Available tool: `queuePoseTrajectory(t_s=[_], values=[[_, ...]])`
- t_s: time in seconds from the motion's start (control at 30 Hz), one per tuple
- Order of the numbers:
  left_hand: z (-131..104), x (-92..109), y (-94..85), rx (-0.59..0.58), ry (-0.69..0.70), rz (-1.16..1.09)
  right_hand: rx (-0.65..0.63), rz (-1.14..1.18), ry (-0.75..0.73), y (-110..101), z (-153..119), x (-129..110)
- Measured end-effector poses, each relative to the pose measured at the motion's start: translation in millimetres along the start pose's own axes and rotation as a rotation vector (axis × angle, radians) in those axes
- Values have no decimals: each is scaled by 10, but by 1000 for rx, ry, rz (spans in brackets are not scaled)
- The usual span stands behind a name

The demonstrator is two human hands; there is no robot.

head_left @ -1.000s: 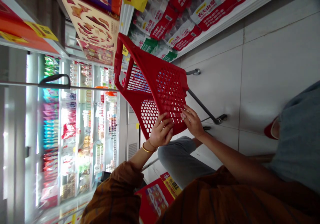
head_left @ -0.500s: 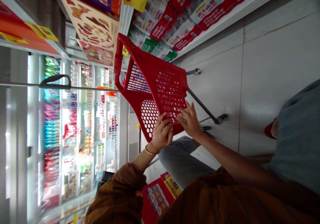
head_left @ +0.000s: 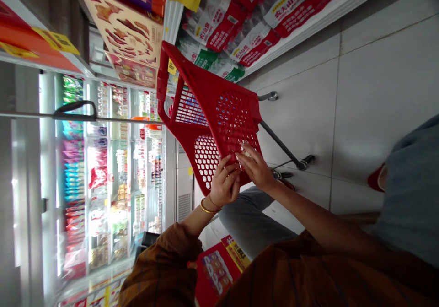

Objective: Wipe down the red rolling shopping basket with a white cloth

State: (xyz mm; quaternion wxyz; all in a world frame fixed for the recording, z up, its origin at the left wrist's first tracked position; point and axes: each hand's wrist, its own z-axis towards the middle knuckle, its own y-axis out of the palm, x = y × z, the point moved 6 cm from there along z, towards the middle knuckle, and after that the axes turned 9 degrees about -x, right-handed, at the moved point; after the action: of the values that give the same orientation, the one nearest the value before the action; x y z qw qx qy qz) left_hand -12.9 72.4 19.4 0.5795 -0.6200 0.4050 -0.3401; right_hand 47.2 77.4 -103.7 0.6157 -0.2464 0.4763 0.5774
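Note:
The view lies on its side. My left hand (head_left: 224,183), with a gold bangle (head_left: 208,206) at the wrist, is closed, its fingers curled with the tips together. Close beside it, my right hand (head_left: 256,167) has bent fingers around a small pale thing (head_left: 246,152), mostly hidden and too small to name. The fingertips of the two hands nearly meet. Directly beyond them stands a red plastic shopping cart (head_left: 192,73) with honeycomb holes in its sides; both hands appear in front of its near edge, and whether they touch it I cannot tell.
Packs of bottled water (head_left: 219,18) line a low shelf along the top. Boxes (head_left: 126,28) are stacked at upper left. A lit fridge (head_left: 103,174) with a door handle (head_left: 75,110) fills the left. A red box (head_left: 216,270) is near my body. Tiled floor (head_left: 377,96) lies right.
My right hand has shifted slightly left, its fingers nearer my left hand, and the pale thing shows less. My left hand stays almost in place. The view has moved a little.

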Motion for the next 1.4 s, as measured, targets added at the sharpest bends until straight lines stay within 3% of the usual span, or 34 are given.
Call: queuePoseTrajectory(t_s=[0.1, 0.37, 0.77, 1.1, 1.4], values=[[-25, 0, 9, -5, 17, -4, -9, 14, 5, -14, -45, 128], [-97, 72, 32, -34, 81, -44, 116, -57, 143, -134, -201, 442], [-125, 368, 49, -35, 202, -74, 164, -105, 21, -336, -58, 55], [-335, 497, 71, -71, 368, -40, 103, -201, -65, -361, -235, -134], [-455, 487, 54, -85, 380, 13, 41, -336, -127, -306, -429, -118]])
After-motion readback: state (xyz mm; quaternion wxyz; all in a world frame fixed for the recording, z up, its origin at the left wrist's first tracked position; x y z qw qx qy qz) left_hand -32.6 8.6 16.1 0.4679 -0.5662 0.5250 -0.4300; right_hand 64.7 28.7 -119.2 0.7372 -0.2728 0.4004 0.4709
